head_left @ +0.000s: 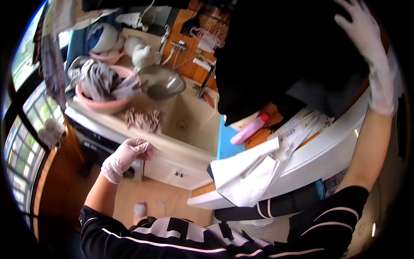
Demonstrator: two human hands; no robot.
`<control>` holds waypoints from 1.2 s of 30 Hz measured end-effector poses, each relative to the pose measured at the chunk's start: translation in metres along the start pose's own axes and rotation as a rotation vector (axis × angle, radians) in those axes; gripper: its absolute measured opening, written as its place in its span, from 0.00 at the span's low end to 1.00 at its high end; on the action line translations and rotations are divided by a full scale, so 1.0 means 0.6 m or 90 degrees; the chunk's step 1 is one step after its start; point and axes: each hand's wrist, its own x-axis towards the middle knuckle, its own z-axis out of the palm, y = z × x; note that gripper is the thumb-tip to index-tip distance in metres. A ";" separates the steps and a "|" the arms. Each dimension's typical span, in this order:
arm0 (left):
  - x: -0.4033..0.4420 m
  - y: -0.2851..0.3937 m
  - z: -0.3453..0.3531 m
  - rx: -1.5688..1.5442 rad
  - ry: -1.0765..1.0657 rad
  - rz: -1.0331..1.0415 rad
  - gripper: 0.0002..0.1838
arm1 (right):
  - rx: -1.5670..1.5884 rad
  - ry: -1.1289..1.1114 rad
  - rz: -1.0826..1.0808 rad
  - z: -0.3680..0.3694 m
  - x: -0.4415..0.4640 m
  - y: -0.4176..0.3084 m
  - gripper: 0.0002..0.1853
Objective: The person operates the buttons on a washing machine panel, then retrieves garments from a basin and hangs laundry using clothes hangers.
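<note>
My left hand [125, 159], in a thin whitish glove, is in front of the sink counter with its fingers curled together. Whatever they may hold does not show. Just beyond it, a crumpled brownish cloth [144, 120] lies on the counter edge beside the sink basin [189, 123]. My right hand [360, 32], in a glove reaching past the wrist, is raised at the upper right with fingers apart. It is at the edge of a large black hanging cloth [280, 56]; whether it touches it I cannot tell.
A pink basin [103, 103] piled with grey laundry [103, 80] stands on the counter near a grey translucent bowl [164, 82]. To the right are a pink bottle [250, 129], a white cloth [246, 175] draped over a white ledge, and a dark roll [276, 205] beneath.
</note>
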 end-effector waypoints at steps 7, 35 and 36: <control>-0.121 -0.097 0.193 -0.109 -0.033 -0.073 0.15 | 0.294 0.154 -0.323 0.014 -0.293 -0.303 0.05; -0.576 -0.847 -0.042 0.089 0.525 -0.657 0.15 | 0.892 -1.466 -0.091 -0.051 -1.211 -1.168 0.19; -0.598 -0.875 -0.021 0.101 0.529 -0.652 0.09 | 0.955 -1.462 0.141 -0.045 -1.282 -1.211 0.17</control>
